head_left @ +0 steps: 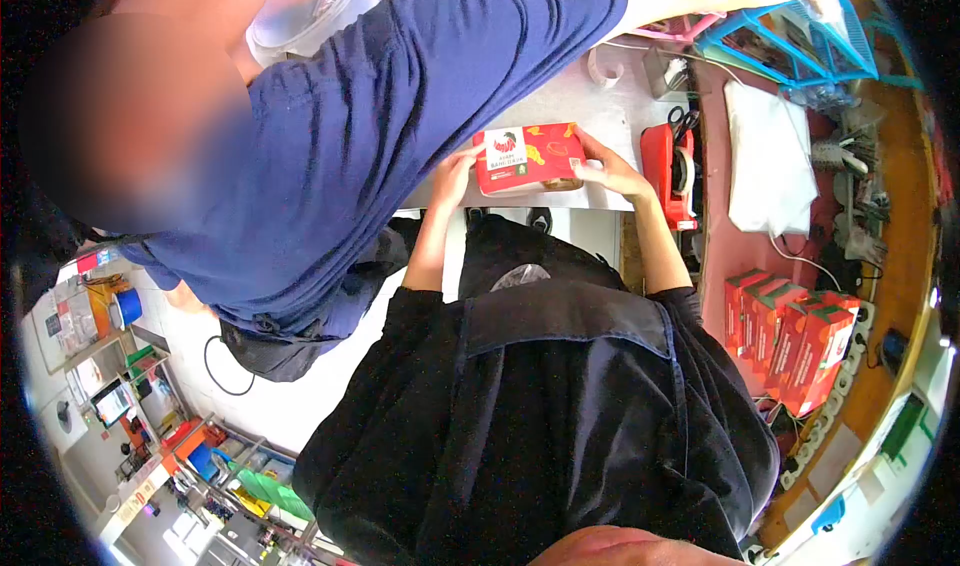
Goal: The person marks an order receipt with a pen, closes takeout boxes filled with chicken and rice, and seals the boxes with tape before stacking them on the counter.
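A red printed cardboard box [545, 154] with a white label is held at the edge of the grey table. My left hand [455, 178] grips its left end, fingers closed against the side. At the opposite end, my right hand [612, 173] has its thumb and fingers closed on the right edge. The box's underside is hidden.
A person in a navy shirt [400, 76] leans across from the left, an arm stretched to a blue basket [790, 41]. Right of my hands stands a red tape dispenser [668, 181]. White plastic bags [770, 156] and several red boxes [800, 341] lie beyond.
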The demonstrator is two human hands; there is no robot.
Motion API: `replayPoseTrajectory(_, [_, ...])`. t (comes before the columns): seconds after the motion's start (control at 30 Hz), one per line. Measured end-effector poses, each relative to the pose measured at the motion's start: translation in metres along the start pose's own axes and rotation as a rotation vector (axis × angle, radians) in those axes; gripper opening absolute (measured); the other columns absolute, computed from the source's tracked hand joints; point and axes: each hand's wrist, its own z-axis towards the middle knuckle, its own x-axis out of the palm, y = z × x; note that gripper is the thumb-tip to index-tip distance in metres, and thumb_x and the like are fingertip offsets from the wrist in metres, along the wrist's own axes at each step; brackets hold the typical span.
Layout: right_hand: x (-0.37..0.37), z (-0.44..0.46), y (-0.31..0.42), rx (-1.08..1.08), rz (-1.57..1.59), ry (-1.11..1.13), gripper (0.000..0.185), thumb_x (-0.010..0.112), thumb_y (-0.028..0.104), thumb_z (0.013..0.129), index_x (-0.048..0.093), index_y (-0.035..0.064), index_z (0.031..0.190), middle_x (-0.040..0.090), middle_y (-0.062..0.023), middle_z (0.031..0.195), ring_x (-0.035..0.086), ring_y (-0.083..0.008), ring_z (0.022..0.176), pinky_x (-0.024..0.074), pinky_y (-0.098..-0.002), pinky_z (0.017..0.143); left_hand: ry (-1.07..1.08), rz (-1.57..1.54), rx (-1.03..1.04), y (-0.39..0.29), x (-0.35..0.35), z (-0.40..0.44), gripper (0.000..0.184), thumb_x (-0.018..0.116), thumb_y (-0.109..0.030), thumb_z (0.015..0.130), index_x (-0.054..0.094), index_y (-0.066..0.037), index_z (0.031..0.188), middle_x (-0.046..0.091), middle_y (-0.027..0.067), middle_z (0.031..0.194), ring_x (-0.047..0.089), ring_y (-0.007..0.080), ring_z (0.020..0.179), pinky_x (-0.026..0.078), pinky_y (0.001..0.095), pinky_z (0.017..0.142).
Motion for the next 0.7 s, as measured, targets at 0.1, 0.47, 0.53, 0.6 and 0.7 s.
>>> replayPoseTrajectory(0.1, [0.005,0.021,-0.032,0.331,-0.100,-0.328,0.066,0.068,0.044,0.082,0.053,0.0008,0.130,0.067,-0.0218,0.106,0.064,-0.0252,0.100,0.0474,-0.0354,0.088,-0.257,0.156,0.003,-0.041,0.020,-0.011,0.049,0.065,-0.022,0.086,0.053,-0.004,0.131,0.063,0.0197,0.117,0.065,0.0253,0.097,0.048,0.0359,0.085])
replayPoseTrajectory(0.47, [0.013,0.039,-0.037,-0.021,-0.721,-0.458,0.046,0.068,0.029,0.082,0.061,0.0130,0.124,0.061,-0.0138,0.123,0.051,-0.0298,0.122,0.0415,-0.0401,0.099,-0.253,0.238,0.126,0.021,0.013,0.031,0.062,0.077,-0.031,0.074,0.057,-0.007,0.128,0.045,0.0274,0.135,0.045,0.0394,0.126,0.034,0.0444,0.107])
replayPoseTrajectory(0.53, [0.001,0.047,-0.002,-0.232,-0.964,-0.153,0.067,0.075,0.032,0.072,0.051,0.0144,0.133,0.051,-0.0147,0.133,0.043,-0.0343,0.128,0.0379,-0.0435,0.103,-0.143,0.600,0.395,-0.024,-0.003,0.028,0.084,0.080,-0.034,0.069,0.042,-0.005,0.138,0.034,0.0250,0.144,0.031,0.0350,0.136,0.027,0.0455,0.111])
replayPoseTrajectory(0.6, [-0.004,0.048,0.032,-0.298,-1.145,0.149,0.085,0.080,0.035,0.065,0.044,0.0144,0.138,0.042,-0.0167,0.140,0.038,-0.0370,0.131,0.0353,-0.0447,0.106,0.192,0.951,0.518,-0.075,-0.012,0.024,0.123,0.087,-0.045,0.053,0.020,-0.003,0.147,0.026,0.0237,0.149,0.022,0.0331,0.141,0.022,0.0445,0.115])
replayPoseTrajectory(0.7, [-0.001,0.052,0.056,-0.271,-1.272,0.465,0.102,0.084,0.038,0.055,0.037,0.0136,0.142,0.037,-0.0205,0.143,0.038,-0.0385,0.130,0.0354,-0.0442,0.107,0.519,1.117,0.588,-0.094,0.001,0.032,0.131,0.089,-0.049,0.043,0.023,0.000,0.145,0.029,0.0229,0.148,0.026,0.0332,0.139,0.026,0.0415,0.114])
